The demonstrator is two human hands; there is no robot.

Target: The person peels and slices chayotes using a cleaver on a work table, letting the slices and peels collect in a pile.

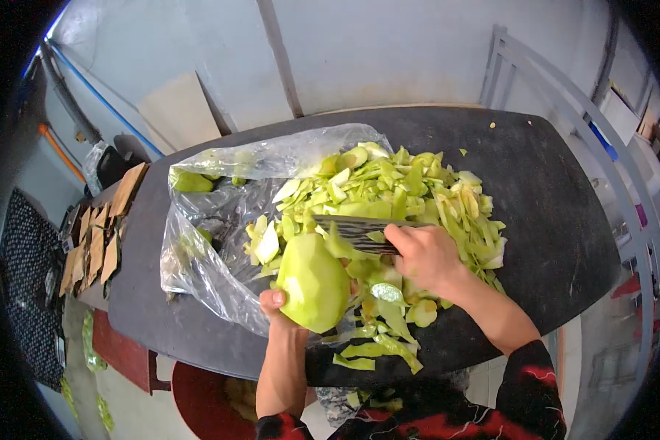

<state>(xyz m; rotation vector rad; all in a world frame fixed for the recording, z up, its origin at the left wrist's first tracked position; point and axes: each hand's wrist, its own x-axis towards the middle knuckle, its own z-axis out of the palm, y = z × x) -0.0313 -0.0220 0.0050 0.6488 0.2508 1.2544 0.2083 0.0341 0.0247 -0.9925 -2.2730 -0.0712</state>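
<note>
My left hand (286, 314) is wrapped round the lower left of a large peeled pale-green fruit (314, 284), which it holds up over the table's near side. A knife (359, 233) with a broad, dark, streaked blade is gripped in my right hand (427, 258). Its blade points left, across the fruit's upper end; whether the edge touches the flesh I cannot tell. Strips of green peel cling around the blade. Behind and right of the hands spreads a heap of peel and slices (418, 183). More peel strips (381, 348) lie below the fruit.
A clear plastic bag (198, 275) lies on the dark table (557, 205), with some green fruits (192, 182) inside. A red tub (205, 403) stands below the near edge. Metal railings (587, 95) run along the right, and wood pieces (95, 242) sit at the left.
</note>
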